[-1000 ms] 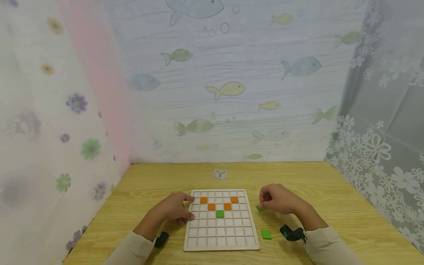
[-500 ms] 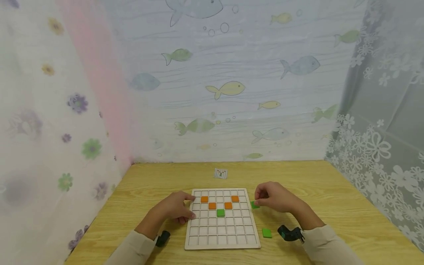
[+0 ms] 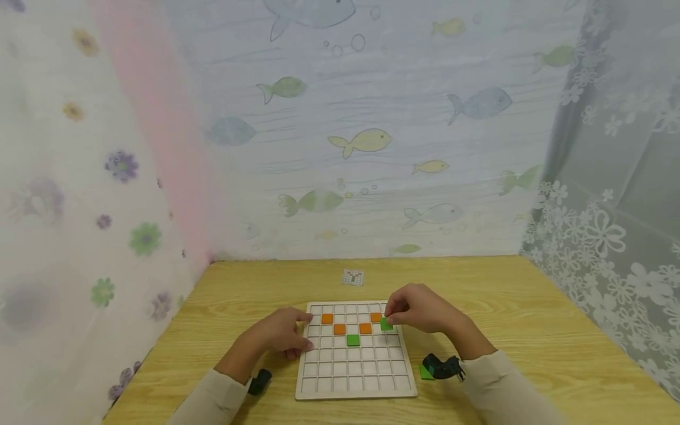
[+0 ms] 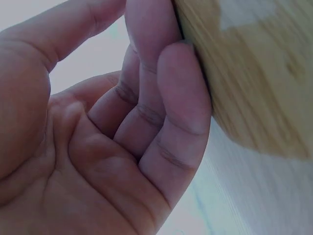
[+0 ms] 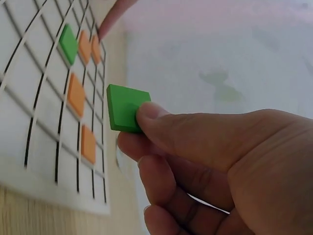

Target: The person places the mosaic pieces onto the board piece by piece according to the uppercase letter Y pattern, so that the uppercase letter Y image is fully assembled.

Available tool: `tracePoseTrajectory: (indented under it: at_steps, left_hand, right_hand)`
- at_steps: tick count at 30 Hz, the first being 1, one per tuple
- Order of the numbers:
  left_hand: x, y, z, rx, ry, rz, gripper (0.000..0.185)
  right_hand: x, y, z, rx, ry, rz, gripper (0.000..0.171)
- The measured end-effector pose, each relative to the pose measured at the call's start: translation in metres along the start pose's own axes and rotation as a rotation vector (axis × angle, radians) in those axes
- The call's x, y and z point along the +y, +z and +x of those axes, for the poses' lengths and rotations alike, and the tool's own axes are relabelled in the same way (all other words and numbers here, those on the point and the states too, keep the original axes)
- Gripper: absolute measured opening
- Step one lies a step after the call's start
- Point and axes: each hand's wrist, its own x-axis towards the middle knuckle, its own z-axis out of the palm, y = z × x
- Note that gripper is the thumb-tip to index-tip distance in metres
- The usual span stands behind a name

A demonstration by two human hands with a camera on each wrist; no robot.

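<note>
A pale grid board [image 3: 355,392] lies flat on the table, with several orange tiles [image 3: 327,319] and one green tile [image 3: 353,340] set in its squares. My right hand [image 3: 425,310] pinches another green tile [image 5: 128,108] between thumb and fingers, raised over the board's right side near the top orange tile. Along the left edge of the board, my left hand [image 3: 281,332] rests with index finger and thumb spread, their tips touching the rim. Its other fingers [image 4: 181,88] bend loosely against the wood in the left wrist view.
A loose green tile [image 3: 425,372] lies right of the board, partly hidden behind the black wrist camera [image 3: 442,367]. A small card with a printed grid pattern [image 3: 353,277] is on the table [image 3: 265,283] behind the board. Patterned curtains [image 3: 361,224] stand at the table's back.
My right hand has moved left with the green tile, from beside the board to above its right side. My left hand stays at the board's left edge.
</note>
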Motion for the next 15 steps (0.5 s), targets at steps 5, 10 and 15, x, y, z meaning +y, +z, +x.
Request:
tracePoseTrajectory:
  at_steps: [5,10,15]
  left_hand:
    - [0.003,-0.003,-0.001,-0.042,0.031,0.046,0.084]
    - [0.006,-0.005,-0.006,-0.071,0.031,0.087,0.110]
    - [0.008,-0.003,-0.007,-0.095,0.012,0.160,0.126]
  right_hand:
    - [-0.008,0.008,0.008,-0.003,-0.006,0.050,0.004]
    - [-0.008,0.020,0.012,0.010,-0.001,0.086,0.005]
    - [-0.006,0.033,0.015,0.027,0.018,0.091,0.010]
